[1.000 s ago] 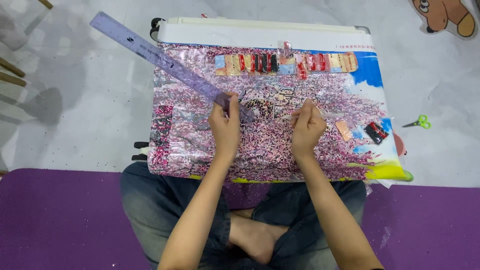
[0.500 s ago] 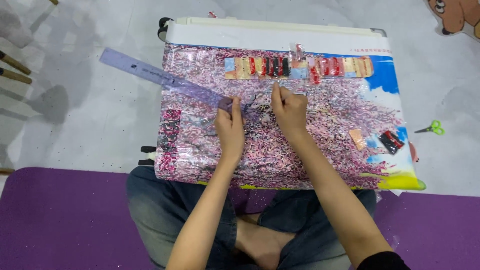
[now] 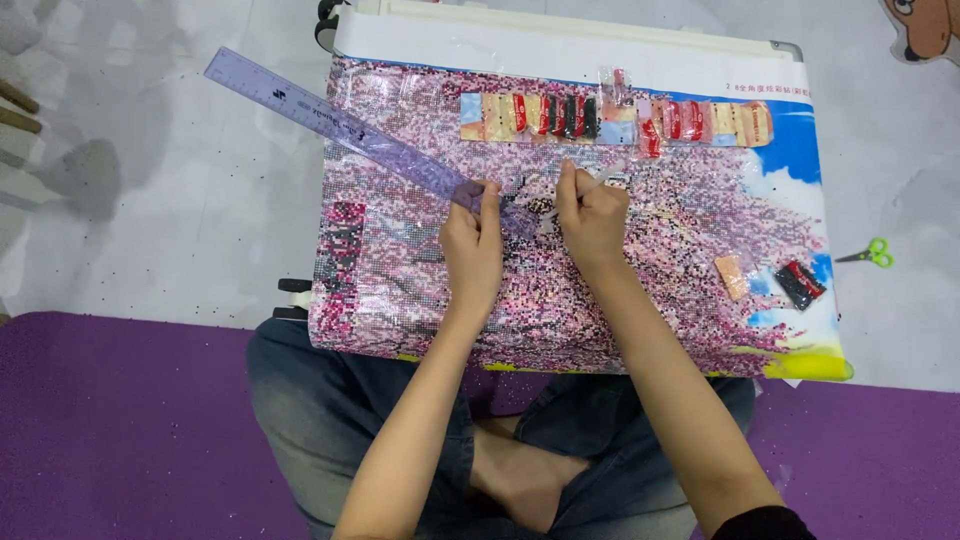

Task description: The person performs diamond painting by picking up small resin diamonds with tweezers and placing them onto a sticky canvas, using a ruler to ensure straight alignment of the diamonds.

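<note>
The left hand [image 3: 472, 245] pinched the near end of the purple ruler [image 3: 345, 128], which ran up and leftward past the edge of the pink bead canvas [image 3: 640, 300]. Just beside it, the right hand [image 3: 592, 218] was closed around a slim pen-like tool [image 3: 600, 183] over the canvas.

ruler [image 3: 340, 125] on canvas [image 3: 640, 290], overhanging left | packets [image 3: 610, 118] along far edge | scissors [image 3: 866, 253] right on floor

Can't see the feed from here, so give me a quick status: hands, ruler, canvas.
Left hand gripping purple ruler, slanted across bead canvas. Right hand closed on thin pen tool, beside left. Small bead packets along top edge.
</note>
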